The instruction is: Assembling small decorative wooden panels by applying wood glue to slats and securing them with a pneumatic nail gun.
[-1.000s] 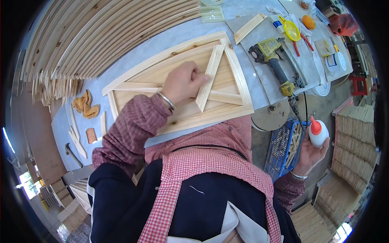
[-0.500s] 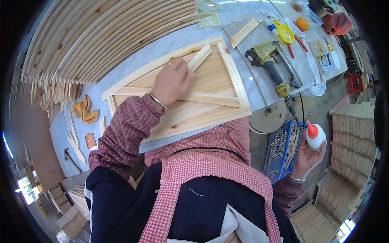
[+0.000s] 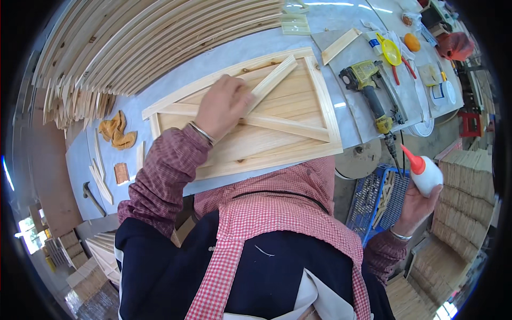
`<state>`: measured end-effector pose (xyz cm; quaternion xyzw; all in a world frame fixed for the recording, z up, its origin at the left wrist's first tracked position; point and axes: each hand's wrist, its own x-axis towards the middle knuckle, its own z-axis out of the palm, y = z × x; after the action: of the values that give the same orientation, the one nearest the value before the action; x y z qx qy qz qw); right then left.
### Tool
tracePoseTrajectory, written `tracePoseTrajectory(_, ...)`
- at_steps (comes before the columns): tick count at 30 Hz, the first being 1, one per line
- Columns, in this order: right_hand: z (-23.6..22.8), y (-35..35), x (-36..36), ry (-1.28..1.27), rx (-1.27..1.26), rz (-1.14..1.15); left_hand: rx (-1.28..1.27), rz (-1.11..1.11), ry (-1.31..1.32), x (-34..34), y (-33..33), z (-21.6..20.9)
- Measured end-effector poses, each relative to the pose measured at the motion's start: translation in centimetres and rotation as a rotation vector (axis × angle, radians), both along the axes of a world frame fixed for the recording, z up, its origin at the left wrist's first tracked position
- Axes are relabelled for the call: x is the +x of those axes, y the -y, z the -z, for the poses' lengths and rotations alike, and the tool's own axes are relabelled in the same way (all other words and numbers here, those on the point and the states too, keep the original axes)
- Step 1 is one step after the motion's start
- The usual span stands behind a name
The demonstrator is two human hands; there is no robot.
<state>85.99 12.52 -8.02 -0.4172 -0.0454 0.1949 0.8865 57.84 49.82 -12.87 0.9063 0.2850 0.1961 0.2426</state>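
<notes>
A wooden panel (image 3: pixel 234 156) with a raised frame lies on the table before me, a long strip crossing it. A shorter diagonal wooden strip (image 3: pixel 272 80) runs from the upper right corner down toward that long strip. Over the panel, my left hand (image 3: pixel 221 106) is curled with its knuckles up, close beside the short strip's lower end. Its fingertips are hidden, so anything in them cannot be made out. Off to the right, clear of the table, my right hand (image 3: pixel 418 205) is wrapped round a white squeeze glue bottle (image 3: pixel 428 178), its red nozzle tilted up and left.
Long boards (image 3: pixel 176 37) are stacked at the back left. A nail gun (image 3: pixel 370 93) with a hose lies right of the panel, near a yellow strainer (image 3: pixel 391 52). A blue crate (image 3: pixel 368 202) stands below. A tan cloth (image 3: pixel 117 130) and a hammer (image 3: pixel 94 198) lie left.
My left hand has shifted left across the panel, baring more of the short strip. The bottle in my right hand has tilted, its nozzle leaning further left. The whole view has shifted slightly.
</notes>
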Motion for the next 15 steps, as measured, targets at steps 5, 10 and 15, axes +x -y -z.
tracePoseTrajectory(5, -6.3, 2.1, 2.3, 0.510, -0.326, 0.130, 0.157, 0.033, -0.044, 2.1, 1.1, 1.0)
tracePoseTrajectory(10, -8.5, 1.7, 1.0, 0.705, -0.407, 0.212, 0.045, 0.059, 0.039, 3.1, 0.9, -0.3)
tracePoseTrajectory(15, -8.5, -3.5, 1.0, 0.857, -0.739, 0.328, -0.848, 0.025, 0.328, 5.2, 3.5, -4.0)
